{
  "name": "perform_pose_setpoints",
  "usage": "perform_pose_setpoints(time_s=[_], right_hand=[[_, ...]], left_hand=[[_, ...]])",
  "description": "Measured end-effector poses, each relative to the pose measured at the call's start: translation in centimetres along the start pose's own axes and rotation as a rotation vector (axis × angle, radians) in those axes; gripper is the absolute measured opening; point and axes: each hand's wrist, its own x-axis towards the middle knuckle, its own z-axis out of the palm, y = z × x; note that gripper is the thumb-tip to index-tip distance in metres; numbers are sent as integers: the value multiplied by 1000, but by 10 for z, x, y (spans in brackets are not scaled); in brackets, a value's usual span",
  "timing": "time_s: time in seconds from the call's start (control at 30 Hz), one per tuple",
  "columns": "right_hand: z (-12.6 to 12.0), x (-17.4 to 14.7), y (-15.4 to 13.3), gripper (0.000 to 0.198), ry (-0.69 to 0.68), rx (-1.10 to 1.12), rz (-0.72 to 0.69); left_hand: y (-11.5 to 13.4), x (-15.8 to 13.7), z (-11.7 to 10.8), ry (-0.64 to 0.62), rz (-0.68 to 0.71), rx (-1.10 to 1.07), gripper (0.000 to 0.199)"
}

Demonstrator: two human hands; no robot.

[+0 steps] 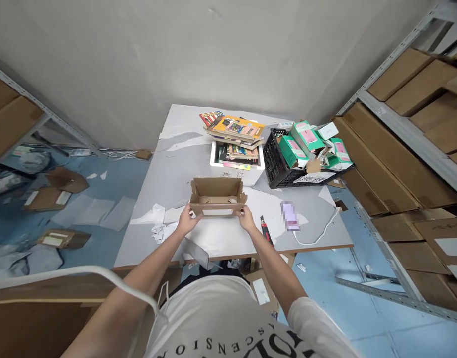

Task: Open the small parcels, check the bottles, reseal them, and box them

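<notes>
An open brown cardboard box stands before me over the table, its inside facing me and a white label on its near side. My left hand grips its near left corner. At the near right corner, my right hand is closed on the same box. The fingertips are partly hidden by the cardboard. Just right of my right forearm lies a red and black utility knife. Crumpled white paper is on the table left of my left hand.
Behind the box, a white bin holds books. A black crate full of green and pink boxes stands beside it. A phone with a white cable lies right on the table. Shelves of cartons flank the right.
</notes>
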Motion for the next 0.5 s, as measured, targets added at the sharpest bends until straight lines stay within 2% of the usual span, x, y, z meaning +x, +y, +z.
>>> perform_pose_setpoints(time_s=[0.13, 0.23, 0.5], right_hand=[[-21, -23, -15, 39, -12, -131, -59], [-30, -39, -20, 41, -49, -286, -35], [-13, -66, 6, 46, -84, -318, 162]], left_hand=[[7, -20, -13, -37, 95, -36, 55], [4, -35, -17, -85, 102, -53, 59], [-31, -56, -3, -140, -48, 10, 62]])
